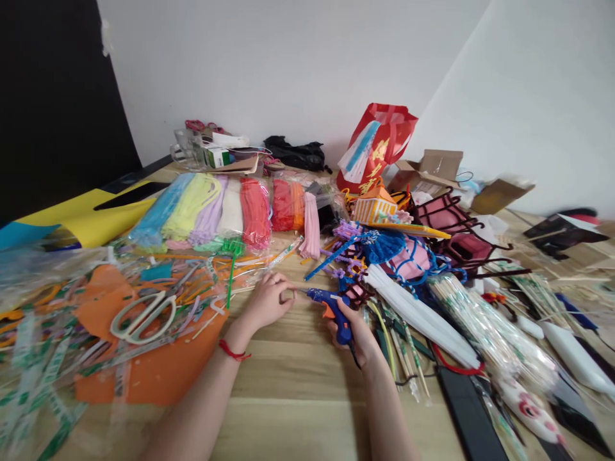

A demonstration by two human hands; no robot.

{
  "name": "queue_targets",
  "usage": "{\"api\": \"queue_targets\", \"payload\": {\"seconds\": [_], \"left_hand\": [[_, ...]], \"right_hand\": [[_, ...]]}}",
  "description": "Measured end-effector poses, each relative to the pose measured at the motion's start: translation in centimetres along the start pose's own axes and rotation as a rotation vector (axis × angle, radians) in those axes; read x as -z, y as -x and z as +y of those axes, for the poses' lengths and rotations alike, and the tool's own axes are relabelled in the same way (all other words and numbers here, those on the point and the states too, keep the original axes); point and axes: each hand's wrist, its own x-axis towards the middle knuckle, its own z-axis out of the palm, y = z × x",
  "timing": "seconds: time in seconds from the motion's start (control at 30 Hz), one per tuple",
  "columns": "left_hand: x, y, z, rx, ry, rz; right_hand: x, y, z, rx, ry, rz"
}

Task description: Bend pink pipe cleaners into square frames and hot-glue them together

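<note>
My right hand [354,330] is wrapped round the handle of a blue glue gun [327,298] with an orange trigger, its nozzle pointing left. Just off the nozzle is my left hand [270,299], its fingers curled together; whatever they pinch is too small to make out. A red string bracelet [234,351] circles the left wrist. Left of that hand, white-handled scissors [144,318] lie on orange sheets [168,374] among scraps. A green stick [231,278] with a flat top lies close behind the left hand.
Bundles of coloured pipe cleaners [192,208] lie along the back of the wooden table [288,397]. Lantern-like pink pieces [446,221] and a red bag [379,144] are at the back right. Bagged wooden sticks [475,320] and a black phone-like slab [468,410] lie on the right.
</note>
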Motion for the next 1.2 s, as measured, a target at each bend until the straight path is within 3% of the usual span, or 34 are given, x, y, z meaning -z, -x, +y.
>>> {"api": "queue_targets", "payload": {"seconds": [0.1, 0.17, 0.53, 0.83, 1.0, 1.2], "left_hand": [[0.1, 0.3, 0.0, 0.006, -0.006, 0.004], [0.2, 0.5, 0.1, 0.01, -0.01, 0.004], [0.4, 0.5, 0.3, 0.022, -0.021, -0.004], [0.7, 0.7, 0.5, 0.039, -0.042, -0.029], [1.4, 1.3, 0.9, 0.071, -0.057, -0.066], [2.6, 2.1, 0.6, 0.121, -0.076, -0.129]], "right_hand": [[0.3, -0.4, 0.1, -0.177, -0.05, -0.08], [0.5, -0.5, 0.0, -0.188, -0.08, -0.087], [0.0, -0.1, -0.3, 0.029, -0.124, -0.038], [-0.4, -1.3, 1.4, 0.276, 0.303, 0.177], [0.2, -1.2, 1.3, 0.334, 0.384, 0.234], [0.0, -0.5, 1.3, 0.38, 0.564, 0.161]]}}
